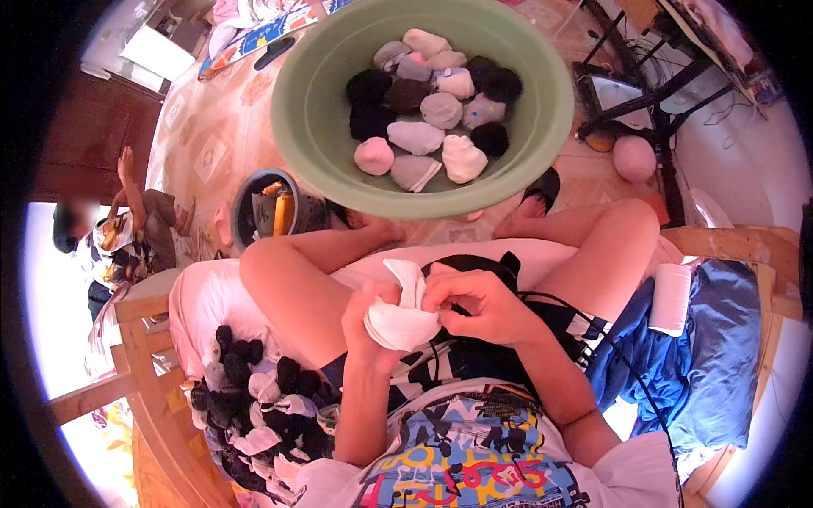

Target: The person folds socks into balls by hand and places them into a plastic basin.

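Observation:
Above my lap I hold a white sock [400, 328], partly folded over, with one end sticking up. My left hand [366, 326] is closed around its left side. The fingers of my right hand [476, 306] pinch the sock's right edge. Past my knees stands a large green basin [296, 127] with several balled-up socks inside, among them a pink one [373, 157], a grey one [441, 110] and a black one [489, 140]. At my left side lies a heap of loose socks [262, 402], mostly black, grey and white.
A dark bin [254, 190] with yellow wrappers stands left of the basin. Another person [127, 224] sits at the far left. A pink ball [634, 158] rests on the floor at right. Blue cloth [720, 356] and a white roll [671, 298] lie at my right, near a black cable [631, 364].

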The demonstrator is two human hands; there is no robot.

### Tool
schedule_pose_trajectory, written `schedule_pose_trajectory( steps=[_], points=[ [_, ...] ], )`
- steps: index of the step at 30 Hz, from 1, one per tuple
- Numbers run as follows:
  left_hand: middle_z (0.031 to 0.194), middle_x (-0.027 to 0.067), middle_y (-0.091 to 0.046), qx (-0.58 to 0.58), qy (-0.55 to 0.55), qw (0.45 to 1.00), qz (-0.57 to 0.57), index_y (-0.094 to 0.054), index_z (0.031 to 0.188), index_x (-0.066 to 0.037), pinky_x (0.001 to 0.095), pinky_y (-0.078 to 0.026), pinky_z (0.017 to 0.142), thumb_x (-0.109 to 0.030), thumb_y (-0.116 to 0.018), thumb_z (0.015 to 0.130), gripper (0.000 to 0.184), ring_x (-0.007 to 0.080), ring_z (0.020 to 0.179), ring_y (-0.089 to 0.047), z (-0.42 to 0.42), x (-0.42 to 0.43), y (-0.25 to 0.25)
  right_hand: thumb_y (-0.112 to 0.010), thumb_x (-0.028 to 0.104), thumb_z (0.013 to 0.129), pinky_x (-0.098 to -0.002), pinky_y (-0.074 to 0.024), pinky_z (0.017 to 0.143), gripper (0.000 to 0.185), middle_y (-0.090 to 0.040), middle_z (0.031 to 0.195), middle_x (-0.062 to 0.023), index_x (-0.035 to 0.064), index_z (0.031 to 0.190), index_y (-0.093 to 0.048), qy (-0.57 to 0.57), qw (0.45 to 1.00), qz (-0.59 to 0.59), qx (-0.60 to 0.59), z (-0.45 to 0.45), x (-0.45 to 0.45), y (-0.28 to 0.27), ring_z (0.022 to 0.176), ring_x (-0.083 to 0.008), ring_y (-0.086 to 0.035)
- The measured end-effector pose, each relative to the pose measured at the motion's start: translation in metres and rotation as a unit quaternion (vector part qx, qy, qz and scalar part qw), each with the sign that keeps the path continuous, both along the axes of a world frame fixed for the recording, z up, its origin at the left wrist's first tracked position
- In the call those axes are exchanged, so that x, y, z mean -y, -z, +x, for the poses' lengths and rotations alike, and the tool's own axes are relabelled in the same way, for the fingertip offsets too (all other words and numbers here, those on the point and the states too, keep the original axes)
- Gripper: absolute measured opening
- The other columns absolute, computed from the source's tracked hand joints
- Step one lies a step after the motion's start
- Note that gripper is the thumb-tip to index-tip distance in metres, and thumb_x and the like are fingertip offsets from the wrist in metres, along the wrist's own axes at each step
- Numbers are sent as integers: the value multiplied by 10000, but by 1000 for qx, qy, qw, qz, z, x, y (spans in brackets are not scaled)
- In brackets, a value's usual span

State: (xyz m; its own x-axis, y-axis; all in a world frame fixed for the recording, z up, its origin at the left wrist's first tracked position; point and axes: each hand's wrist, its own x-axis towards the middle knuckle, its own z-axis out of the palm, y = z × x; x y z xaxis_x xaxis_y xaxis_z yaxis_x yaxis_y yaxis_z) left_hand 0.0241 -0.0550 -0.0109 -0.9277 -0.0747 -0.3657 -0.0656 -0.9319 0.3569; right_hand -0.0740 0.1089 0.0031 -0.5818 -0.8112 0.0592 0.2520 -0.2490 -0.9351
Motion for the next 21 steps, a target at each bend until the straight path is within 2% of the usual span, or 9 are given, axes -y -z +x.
schedule_pose_trajectory(
  steps=[2,3,5,7,9,12,15,17,21],
  points=[
    [771,45,-631,238,-193,950,-53,-604,809,-106,355,-527,730,-394,-583,920,310,195,739,-630,-18,-5,-27,-586,-98,751,-255,-376,664,155,-563,763,-32,25,662,-552,-9,978,-132,159,7,-2,10,765,-127,-470],
    [762,26,-628,40,-186,981,27,-604,822,-128,360,-530,732,-385,-573,938,284,190,741,-633,-15,17,-15,-586,-98,751,-255,-376,664,155,-563,763,-32,25,662,-552,-10,979,-132,156,6,-7,6,765,-127,-470],
    [798,18,-636,148,-282,946,-60,-605,864,-122,357,-531,748,-402,-544,956,301,185,775,-639,-16,60,9,-599,-111,709,-263,-335,625,256,-549,690,-20,57,561,-475,10,981,-178,79,4,-16,-10,716,-142,-446],
    [818,16,-639,155,-273,947,-64,-596,875,-121,357,-529,760,-409,-532,963,308,185,798,-639,-12,58,-1,-578,-109,731,-274,-345,629,221,-546,690,-12,58,605,-505,23,991,-132,28,5,-20,-19,714,-155,-459],
    [839,14,-641,168,-253,950,-65,-586,885,-119,357,-527,772,-416,-519,970,316,184,820,-638,-9,48,-10,-546,-102,771,-281,-352,635,194,-542,683,-4,56,660,-529,37,993,65,-91,9,-20,-27,709,-158,-457],
    [967,40,-653,159,-267,947,-79,-586,1006,-93,357,-516,833,-451,-500,976,369,187,902,-638,-17,25,-20,-578,-4,867,-236,-439,662,62,-556,842,-23,16,924,-565,87,992,89,1,28,-4,-15,726,-94,-512],
    [1111,73,-630,142,-283,935,-157,-562,1142,-51,364,-494,900,-455,-498,982,440,198,1006,-623,-17,-2,-19,-628,61,883,-234,-472,664,165,-569,898,-40,5,1022,-559,115,984,133,-3,35,7,-19,749,-91,-548],
    [1186,94,-596,66,-216,919,-323,-519,1235,-17,370,-467,950,-409,-540,978,470,201,1069,-599,-10,-12,-5,-650,88,885,-240,-487,667,221,-584,926,-52,0,1066,-559,118,982,147,-15,33,13,-24,767,-100,-570],
    [1077,70,-587,5,-190,844,-502,-541,1125,-2,289,-433,883,-291,-616,953,345,149,968,-559,-2,-27,-3,-649,81,883,-269,-527,700,315,-621,1056,-101,-17,1172,-569,181,966,182,-29,24,14,-21,847,-138,-622]
  ],
)
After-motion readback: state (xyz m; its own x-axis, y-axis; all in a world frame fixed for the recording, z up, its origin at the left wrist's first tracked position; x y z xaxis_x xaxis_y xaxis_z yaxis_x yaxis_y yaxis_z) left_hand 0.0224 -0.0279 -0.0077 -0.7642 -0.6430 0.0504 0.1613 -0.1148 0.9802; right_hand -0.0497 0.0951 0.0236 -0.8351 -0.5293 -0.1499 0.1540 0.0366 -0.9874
